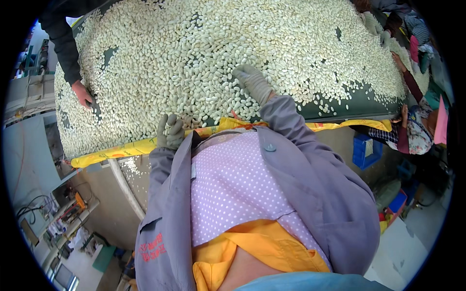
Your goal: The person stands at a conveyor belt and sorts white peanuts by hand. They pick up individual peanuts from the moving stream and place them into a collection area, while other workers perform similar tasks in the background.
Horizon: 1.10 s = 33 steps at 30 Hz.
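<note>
White beans (160, 58) cover a dark green table (320, 112) in front of me, thick in most places and thinner near the edge. My right hand (252, 82), in a pale grey glove, reaches over the beans with its fingers stretched out and lowered onto them. At the near edge my left hand (170, 132), gloved too, has loosely bent fingers slightly apart, and no object shows in it. Beside it lies a small heap of browner beans (190, 121). Yellow printed cloth (121, 151) wraps the table's near edge against my body.
Another person's bare hand (81, 94) rests among the beans at the left. More people (417, 116) work along the right side. A blue crate (366, 151) stands on the floor at the right. Benches with cables and tools (68, 213) stand at lower left.
</note>
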Motion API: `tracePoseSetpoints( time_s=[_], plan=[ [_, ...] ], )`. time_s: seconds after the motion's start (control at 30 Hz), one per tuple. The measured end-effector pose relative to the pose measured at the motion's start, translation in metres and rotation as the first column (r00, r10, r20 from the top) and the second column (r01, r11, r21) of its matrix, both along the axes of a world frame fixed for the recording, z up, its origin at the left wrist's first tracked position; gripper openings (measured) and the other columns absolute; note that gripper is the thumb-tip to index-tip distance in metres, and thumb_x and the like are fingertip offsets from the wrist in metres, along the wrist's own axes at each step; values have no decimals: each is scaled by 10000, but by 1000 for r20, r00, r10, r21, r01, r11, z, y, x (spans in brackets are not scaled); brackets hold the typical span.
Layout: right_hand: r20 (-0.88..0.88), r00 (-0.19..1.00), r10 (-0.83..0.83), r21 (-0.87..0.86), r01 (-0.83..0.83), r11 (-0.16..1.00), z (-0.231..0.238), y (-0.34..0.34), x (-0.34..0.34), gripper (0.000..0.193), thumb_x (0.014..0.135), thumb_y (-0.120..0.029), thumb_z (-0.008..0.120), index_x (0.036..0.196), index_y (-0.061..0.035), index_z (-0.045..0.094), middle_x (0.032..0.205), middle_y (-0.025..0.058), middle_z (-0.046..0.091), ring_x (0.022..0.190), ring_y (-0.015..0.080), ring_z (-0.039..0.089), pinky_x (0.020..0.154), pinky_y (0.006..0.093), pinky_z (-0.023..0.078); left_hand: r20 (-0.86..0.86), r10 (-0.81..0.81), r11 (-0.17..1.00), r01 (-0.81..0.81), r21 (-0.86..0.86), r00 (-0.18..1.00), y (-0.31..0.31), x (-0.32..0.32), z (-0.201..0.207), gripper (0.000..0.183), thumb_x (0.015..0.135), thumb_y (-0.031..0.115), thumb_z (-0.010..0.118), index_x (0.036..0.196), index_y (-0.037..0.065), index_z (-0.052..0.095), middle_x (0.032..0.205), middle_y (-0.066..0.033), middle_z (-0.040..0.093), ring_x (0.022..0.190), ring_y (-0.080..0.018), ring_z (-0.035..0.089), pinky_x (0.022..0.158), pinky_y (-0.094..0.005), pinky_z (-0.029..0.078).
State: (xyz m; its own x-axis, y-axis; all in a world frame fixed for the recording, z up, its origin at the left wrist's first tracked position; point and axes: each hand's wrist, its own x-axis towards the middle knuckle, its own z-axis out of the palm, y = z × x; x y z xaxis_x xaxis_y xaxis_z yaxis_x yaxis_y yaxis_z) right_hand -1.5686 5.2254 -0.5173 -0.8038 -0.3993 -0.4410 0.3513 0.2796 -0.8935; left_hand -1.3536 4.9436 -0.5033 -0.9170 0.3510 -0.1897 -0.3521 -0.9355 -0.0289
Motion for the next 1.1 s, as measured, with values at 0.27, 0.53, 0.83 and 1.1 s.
tracePoseSetpoints(
  time_s=[0.27, 0.53, 0.83, 1.1],
  plan=[
    [-95, 995, 9, 9, -8, 1000, 9, 52, -37, 290, 944, -346, 625, 1063, -82, 643, 668, -33, 524, 508, 69, 426, 450, 237, 379, -50, -8, 999, 10, 49, 999, 19, -5, -12, 395, 1066, 417, 326, 900, 98, 488, 688, -2, 412, 424, -38, 340, 332, -159, 287],
    [-443, 696, 565, 312, -471, 825, -24, -24, 1, 339, 943, -357, 530, 1121, -79, 606, 953, 203, 684, 831, 376, 668, 784, 457, 525, -42, -35, 992, 40, 122, 999, 47, -17, -2, 373, 1056, 418, 363, 931, 97, 507, 692, -4, 403, 449, -52, 370, 335, -157, 310],
    [-194, 349, 917, 751, -548, 368, 12, -77, 8, 272, 978, -163, 414, 1187, -42, 540, 1058, 259, 678, 975, 396, 681, 830, 503, 519, -5, 0, 1000, 0, 16, 1000, 72, -21, -7, 363, 1054, 430, 362, 931, 118, 501, 697, -4, 404, 459, -49, 355, 320, -159, 292],
    [444, 717, 537, -748, -33, 663, -28, 24, -55, 227, 952, -261, 552, 1037, -59, 611, 710, 20, 564, 512, 102, 489, 397, 245, 374, -9, 9, 997, -8, 77, 1000, 90, -23, -20, 359, 1056, 429, 357, 930, 120, 487, 699, 0, 403, 453, -42, 346, 352, -162, 319]
  ],
)
